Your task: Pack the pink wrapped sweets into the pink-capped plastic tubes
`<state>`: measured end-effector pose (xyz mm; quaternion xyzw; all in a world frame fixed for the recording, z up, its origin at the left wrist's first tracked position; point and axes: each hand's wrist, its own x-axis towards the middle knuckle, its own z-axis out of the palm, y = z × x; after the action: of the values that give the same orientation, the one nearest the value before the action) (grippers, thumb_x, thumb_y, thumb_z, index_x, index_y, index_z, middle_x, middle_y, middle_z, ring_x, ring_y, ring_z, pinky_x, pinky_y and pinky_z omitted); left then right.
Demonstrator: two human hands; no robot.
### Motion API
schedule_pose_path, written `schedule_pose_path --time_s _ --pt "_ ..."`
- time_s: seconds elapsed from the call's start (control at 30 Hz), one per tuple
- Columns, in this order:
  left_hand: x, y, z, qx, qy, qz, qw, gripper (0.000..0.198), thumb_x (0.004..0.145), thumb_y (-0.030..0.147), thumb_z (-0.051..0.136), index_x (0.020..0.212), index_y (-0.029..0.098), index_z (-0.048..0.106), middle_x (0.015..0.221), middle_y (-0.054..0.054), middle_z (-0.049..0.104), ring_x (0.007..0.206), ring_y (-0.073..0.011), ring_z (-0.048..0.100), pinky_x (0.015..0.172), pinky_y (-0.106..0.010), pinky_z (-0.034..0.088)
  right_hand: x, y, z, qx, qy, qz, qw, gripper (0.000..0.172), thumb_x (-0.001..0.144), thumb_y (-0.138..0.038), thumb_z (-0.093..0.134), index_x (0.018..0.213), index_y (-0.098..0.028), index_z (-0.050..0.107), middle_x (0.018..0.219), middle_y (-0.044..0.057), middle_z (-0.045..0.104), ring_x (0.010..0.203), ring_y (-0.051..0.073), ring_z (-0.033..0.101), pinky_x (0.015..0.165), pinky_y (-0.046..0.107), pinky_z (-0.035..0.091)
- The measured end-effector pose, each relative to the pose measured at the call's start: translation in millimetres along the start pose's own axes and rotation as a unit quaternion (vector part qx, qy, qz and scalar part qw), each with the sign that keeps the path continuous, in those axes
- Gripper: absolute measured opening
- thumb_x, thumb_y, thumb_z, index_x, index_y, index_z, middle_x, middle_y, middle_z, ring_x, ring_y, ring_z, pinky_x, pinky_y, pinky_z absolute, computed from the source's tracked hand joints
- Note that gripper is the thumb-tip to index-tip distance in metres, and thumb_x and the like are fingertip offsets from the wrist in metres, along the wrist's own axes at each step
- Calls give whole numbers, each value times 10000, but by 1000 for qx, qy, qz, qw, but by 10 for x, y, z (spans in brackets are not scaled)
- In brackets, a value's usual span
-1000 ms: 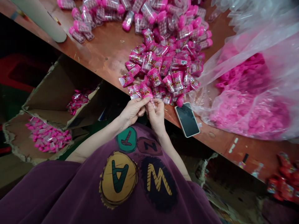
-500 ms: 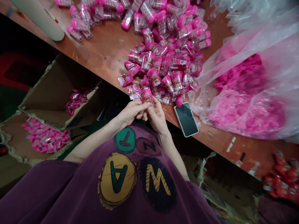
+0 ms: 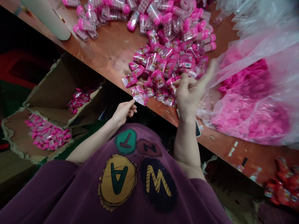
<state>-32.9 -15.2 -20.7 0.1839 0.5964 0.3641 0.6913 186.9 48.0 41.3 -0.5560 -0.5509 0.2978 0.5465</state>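
Note:
My left hand (image 3: 125, 112) is at the table's front edge, thumb and forefinger pinched on the corner of a shiny pink printed wrapper (image 3: 138, 93). My right hand (image 3: 188, 95), a little blurred by motion, is raised over the right side of a heap of pink printed packets (image 3: 161, 67). Its fingers are spread, one stretched toward the plastic bag, and I see nothing held in them. Behind the packets lie clear tubes with pink caps (image 3: 167, 25), filled with small pink balls.
At right, a clear plastic bag (image 3: 254, 102) holds pink pieces. A phone (image 3: 198, 129) is mostly hidden behind my right forearm. Cardboard boxes (image 3: 46, 104) with pink items stand below at left. A pale post (image 3: 51, 21) stands on the table (image 3: 100, 46); red packets (image 3: 281, 183) lie at lower right.
My hands, together on a pink packet before, have parted. The right one has moved up and right over the heap, covering most of the phone. The left one stays near the table edge.

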Motion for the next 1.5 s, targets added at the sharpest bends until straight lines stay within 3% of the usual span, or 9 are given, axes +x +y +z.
schedule_pose_path --time_s 0.07,0.17,0.3,0.6,0.73,0.93,1.17,1.4,1.5 --pt "113 24 -48 -1 45 15 999 447 837 539 759 686 139 628 553 -15 626 374 -52 467 396 -191 310 -246 93 157 -117 -72 -50 989 390 1034 -373 567 1405 -254 546 844 7 706 741 149 655 725 302 505" --pt "228 49 -19 21 72 36 997 457 845 534 749 648 152 597 511 12 572 369 -49 445 386 -191 286 -720 288 453 -304 -234 -90 919 270 1006 -346 602 1176 -168 712 1018 141 713 932 260 642 781 394 484" --pt "301 56 108 54 92 72 992 418 829 416 793 596 155 564 468 36 513 366 -35 402 376 -187 250 -1042 546 629 -401 -237 -123 876 323 1053 -243 472 1279 -160 688 1025 160 710 924 264 591 788 420 410" --pt "339 67 151 15 75 59 995 466 862 492 761 603 162 559 500 25 540 367 -44 443 383 -191 300 -1014 737 369 -346 -180 -135 911 192 1019 -240 527 887 -211 663 917 83 675 898 236 598 794 377 423" --pt "253 -7 188 37 64 44 996 506 829 567 774 612 162 563 503 23 546 364 -45 450 381 -187 319 -988 720 372 -354 -203 -125 904 165 1012 -256 548 889 -207 648 938 97 669 931 255 592 815 385 441" --pt "208 -97 263 55 26 40 997 404 841 416 804 631 145 590 488 26 548 346 -46 455 378 -186 290 -1015 687 229 -273 -223 -129 927 235 1040 -230 473 1159 -189 671 1085 129 668 1027 253 598 892 397 482" --pt "215 -80 293 48 30 52 997 412 831 434 804 637 153 574 499 31 555 362 -45 465 391 -190 300 -1051 735 142 -244 -159 -90 952 145 997 -273 582 889 -210 654 939 84 633 929 237 593 865 401 501" --pt "246 -115 263 44 30 65 996 460 815 524 805 642 163 577 502 24 558 375 -56 476 392 -198 319 -1106 698 44 -248 -174 -99 948 222 1022 -232 514 1123 -229 713 1080 110 640 1033 243 595 918 419 507" --pt "183 -106 257 56 49 81 994 509 800 560 806 594 174 546 477 27 527 363 -56 456 377 -202 308 -1097 695 37 -217 -158 -92 959 174 1018 -243 537 1020 -216 710 1051 101 649 1019 228 612 908 398 517"
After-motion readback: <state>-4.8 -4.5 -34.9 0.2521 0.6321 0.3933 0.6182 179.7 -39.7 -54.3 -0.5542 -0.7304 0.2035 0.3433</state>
